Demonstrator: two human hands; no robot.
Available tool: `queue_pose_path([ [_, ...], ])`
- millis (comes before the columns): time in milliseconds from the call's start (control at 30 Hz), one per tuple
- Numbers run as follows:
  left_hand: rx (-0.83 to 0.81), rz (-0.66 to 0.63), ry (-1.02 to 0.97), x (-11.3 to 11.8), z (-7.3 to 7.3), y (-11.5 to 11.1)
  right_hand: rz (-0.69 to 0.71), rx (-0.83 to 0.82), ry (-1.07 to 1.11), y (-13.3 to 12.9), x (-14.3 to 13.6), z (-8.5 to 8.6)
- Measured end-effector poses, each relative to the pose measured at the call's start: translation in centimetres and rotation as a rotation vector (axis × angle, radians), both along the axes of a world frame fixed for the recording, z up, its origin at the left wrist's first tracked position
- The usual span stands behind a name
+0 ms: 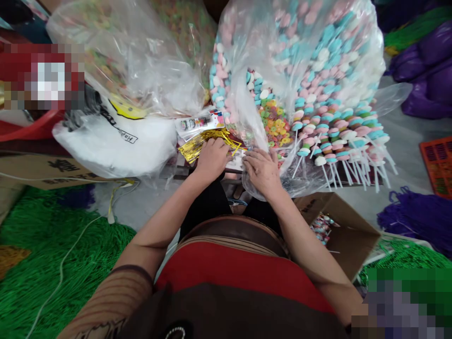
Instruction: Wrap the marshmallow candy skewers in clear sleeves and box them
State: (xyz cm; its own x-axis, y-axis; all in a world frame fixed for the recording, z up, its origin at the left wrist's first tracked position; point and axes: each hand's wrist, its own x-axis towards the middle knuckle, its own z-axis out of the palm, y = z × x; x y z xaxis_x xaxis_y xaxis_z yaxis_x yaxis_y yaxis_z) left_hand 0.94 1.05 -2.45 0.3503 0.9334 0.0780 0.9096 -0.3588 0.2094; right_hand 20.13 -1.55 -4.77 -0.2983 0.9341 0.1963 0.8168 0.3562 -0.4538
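Note:
My left hand [213,157] is over a bundle of gold twist ties [192,146], its fingers bent down and closed on some of them. The exact grip is hidden under the hand. To its right, my right hand [263,172] lies on clear plastic film [252,188] at the table's front edge, fingers slightly apart. Just beyond that hand are colourful gummy rings [273,120] in an opened clear bag. Printed white packets [201,123] lie behind the ties. Candy skewers [335,132] of pink, blue and white sweets on white sticks are piled at right.
Large clear bags of pink-blue sweets [328,52] and gummy rings [130,61] stand at the back. A white plastic bag [130,141] is at left. Below right sits an open cardboard box [348,230]. Green strands [63,235] cover the floor at left; an orange crate [438,165] is far right.

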Motion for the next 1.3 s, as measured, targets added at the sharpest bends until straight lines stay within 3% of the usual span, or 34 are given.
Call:
queue_pose_path([
  [233, -0.053, 0.052, 0.062, 1.1, 0.3, 1.4, -0.016, 0.021, -0.003, -0.1, -0.1, 0.0],
  [433, -0.038, 0.055, 0.056, 1.3, 0.1, 2.3, -0.016, 0.059, -0.035, -0.1, -1.4, 1.2],
  [633, -0.025, 0.02, -0.002, 0.1, 0.3, 1.7, 0.128, 0.025, -0.141, 1.9, -3.1, 1.1],
  [800, 0.008, -0.003, -0.011, -0.2, -0.2, 1.0, 0.096, 0.0, -0.17, 3.5, -2.8, 1.1],
  [967, 0.002, 0.042, 0.022, 0.3, -0.6, 1.9, 0.081, -0.032, -0.131, 4.2, -2.3, 1.5],
  [1133, -0.012, 0.082, 0.017, 0.8, -0.5, 2.9, 0.004, -0.02, -0.038, 3.8, -0.8, 0.5],
  [1300, 0.081, 0.115, -0.136, 0.2, -0.3, 3.8, -0.048, 0.114, 0.132, 3.4, 0.5, -1.6],
])
